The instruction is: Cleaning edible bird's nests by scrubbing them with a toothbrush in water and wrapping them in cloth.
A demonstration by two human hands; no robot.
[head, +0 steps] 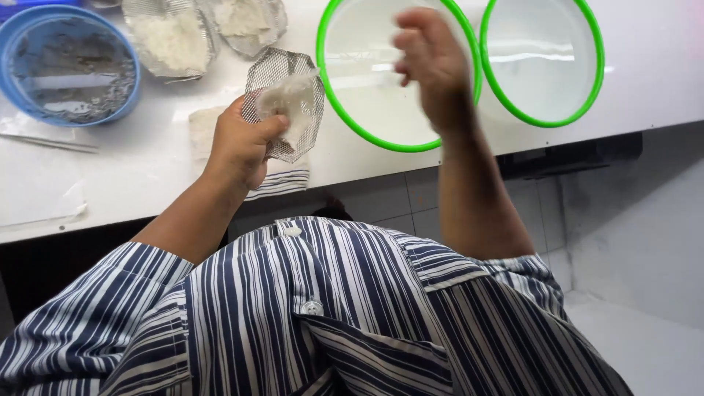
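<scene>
We note left hand (238, 143) clamped on mesh strainer (287, 99) holding white clump (290, 103); right hand (429, 59) blurred above green-rimmed bowl (367, 110), grip indeterminate

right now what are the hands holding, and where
The left hand pinches a mesh piece with white material at its lower left edge. The right hand is blurred; nothing visible in it.

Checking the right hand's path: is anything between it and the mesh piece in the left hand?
Nothing visible. The right hand is raised over the green-rimmed bowl; only open air separates it from the mesh piece gripped by the left hand.
</scene>
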